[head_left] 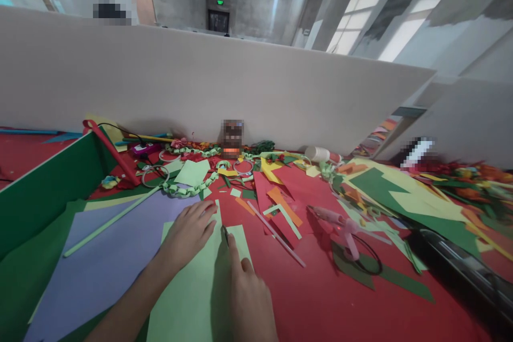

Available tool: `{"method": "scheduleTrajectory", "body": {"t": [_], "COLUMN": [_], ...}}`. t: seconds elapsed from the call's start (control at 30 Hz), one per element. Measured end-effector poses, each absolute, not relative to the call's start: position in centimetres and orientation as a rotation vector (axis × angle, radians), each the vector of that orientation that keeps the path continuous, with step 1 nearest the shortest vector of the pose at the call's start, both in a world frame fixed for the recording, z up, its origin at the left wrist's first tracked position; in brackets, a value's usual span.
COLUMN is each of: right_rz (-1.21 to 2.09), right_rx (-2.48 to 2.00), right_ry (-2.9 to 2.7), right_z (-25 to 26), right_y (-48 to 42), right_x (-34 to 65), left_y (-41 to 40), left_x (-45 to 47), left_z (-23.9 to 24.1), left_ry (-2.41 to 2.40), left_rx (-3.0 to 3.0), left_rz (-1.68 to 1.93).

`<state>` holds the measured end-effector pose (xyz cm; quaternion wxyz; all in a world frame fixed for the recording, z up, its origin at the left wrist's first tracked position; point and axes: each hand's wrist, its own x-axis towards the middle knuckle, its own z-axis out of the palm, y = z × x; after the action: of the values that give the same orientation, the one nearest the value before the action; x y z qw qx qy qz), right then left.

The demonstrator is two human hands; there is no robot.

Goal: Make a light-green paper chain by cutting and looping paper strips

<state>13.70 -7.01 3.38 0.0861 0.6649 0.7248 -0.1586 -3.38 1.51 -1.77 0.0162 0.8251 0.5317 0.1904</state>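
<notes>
A light green sheet of paper [188, 294] lies on the red tabletop in front of me. My left hand [192, 232] rests palm down on it, fingers stretched forward and pressing near a narrow raised strip. Just to the right, my right hand [250, 294] grips a thin dark-bladed cutting tool [225, 235], index finger along it. The blade points away from me at the paper, close to the left fingertips. Most of the tool is hidden in the hand, so I cannot tell whether it is a knife or scissors.
Purple paper [108, 256] spreads at left beside a green-sided box [52, 187]. A pink glue gun [340, 227] lies at right, near a black device [460, 262]. Paper scraps and a green paper chain [186, 191] cover the back, before a white partition [240, 85].
</notes>
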Motion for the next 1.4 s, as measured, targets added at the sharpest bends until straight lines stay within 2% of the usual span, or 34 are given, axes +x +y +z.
{"method": "scheduleTrajectory", "body": {"t": [0.3,0.67,1.4], "right_rz": [-0.494,-0.482,-0.33], "right_rx": [2.007,2.016,1.943], "right_ry": [2.184,2.187,2.244], "right_z": [3.1,2.8,2.4], "right_y": [-7.1,-7.1,-7.5], "right_x": [14.0,14.2,13.8], "left_y": [0.8,0.7,0.6], "left_x": [-2.8,-3.3,-3.6], "left_z": [-0.2,-1.3,-1.1], "left_ry": [1.886,1.49,1.466], "left_rx": [2.512,2.554,2.498], "left_rz": [0.479,0.569,0.59]}}
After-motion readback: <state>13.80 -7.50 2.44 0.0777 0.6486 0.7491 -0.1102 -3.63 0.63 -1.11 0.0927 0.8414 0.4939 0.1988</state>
